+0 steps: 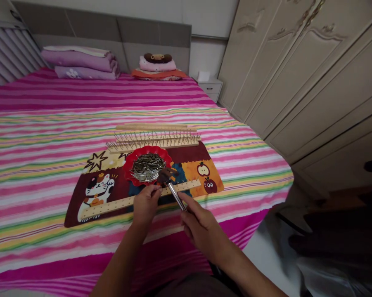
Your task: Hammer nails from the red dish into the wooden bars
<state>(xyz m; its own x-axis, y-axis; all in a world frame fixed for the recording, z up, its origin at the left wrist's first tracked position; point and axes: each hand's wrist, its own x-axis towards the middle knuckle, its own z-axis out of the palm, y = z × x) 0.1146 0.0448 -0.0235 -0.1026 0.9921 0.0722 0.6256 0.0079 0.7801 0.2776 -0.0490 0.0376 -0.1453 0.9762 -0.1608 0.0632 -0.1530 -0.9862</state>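
In my right hand (pixel 201 225) is a hammer (pixel 175 194) with a shiny metal handle and a dark head, the fingers wrapped round the handle. Its head hangs just above a pale wooden strip (pixel 114 205) dotted with small holes. My left hand (pixel 147 204) rests at the strip near the hammer head, thumb and fingers pinched together; what they hold is too small to make out. A few nails stand in the strip's right part. Behind the hands a red scalloped bowl (pixel 132 177) is full of loose nails (pixel 148 165).
A patterned mat (pixel 74 210) lies under the strip and bowl on a striped bedspread (pixel 260 173). Beyond the bowl are wooden strips studded with upright nails (pixel 156 142) and plain strips (pixel 155 127). Folded bedding (pixel 80 62) sits by the headboard; wardrobes (pixel 285 70) stand right.
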